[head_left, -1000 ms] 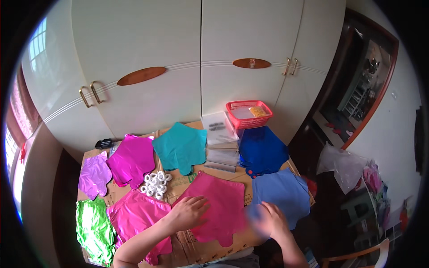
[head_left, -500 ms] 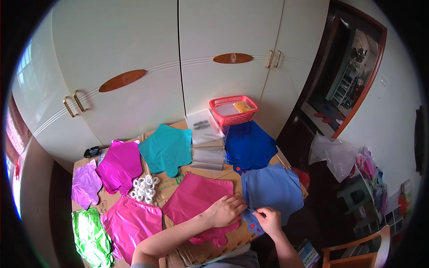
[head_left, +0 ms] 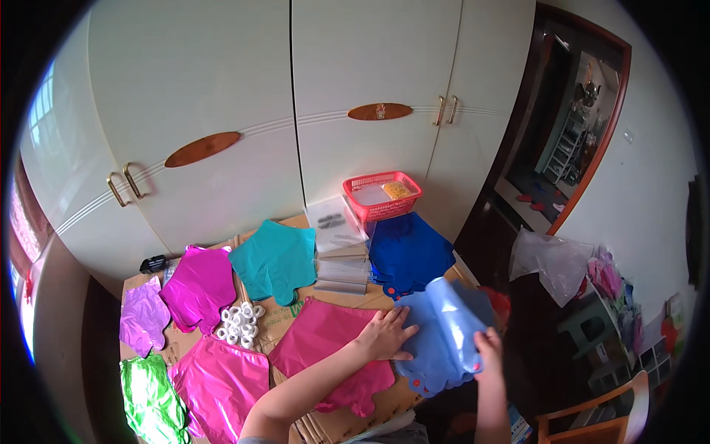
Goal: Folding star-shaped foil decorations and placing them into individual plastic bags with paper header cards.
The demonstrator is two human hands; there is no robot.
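My left hand (head_left: 386,337) lies with fingers spread across the left edge of a pile of flat light-blue foil balloons (head_left: 418,325). The fingers of my right hand (head_left: 488,354) pinch the edge of the top light-blue foil balloon (head_left: 452,322), which is lifted and curled over the pile. Under my left wrist rests a rose-pink foil balloon pile (head_left: 318,337). Just beyond the light-blue pile lie dark-blue foil balloons (head_left: 410,248), and further left are teal ones (head_left: 275,255).
Cardboard (head_left: 277,318) covers the table. White rings (head_left: 239,325) sit among magenta (head_left: 200,285), bright-pink (head_left: 222,381), lilac (head_left: 144,314) and green balloons (head_left: 151,396). Clear bags (head_left: 336,222), grey cards (head_left: 342,274) and a red basket (head_left: 377,213) stand by the cabinet (head_left: 200,74). A wooden chair (head_left: 592,411) is at right.
My right hand has moved right and up, raising the top light-blue balloon's edge so it curls. My left hand has shifted slightly and its fingers have spread.
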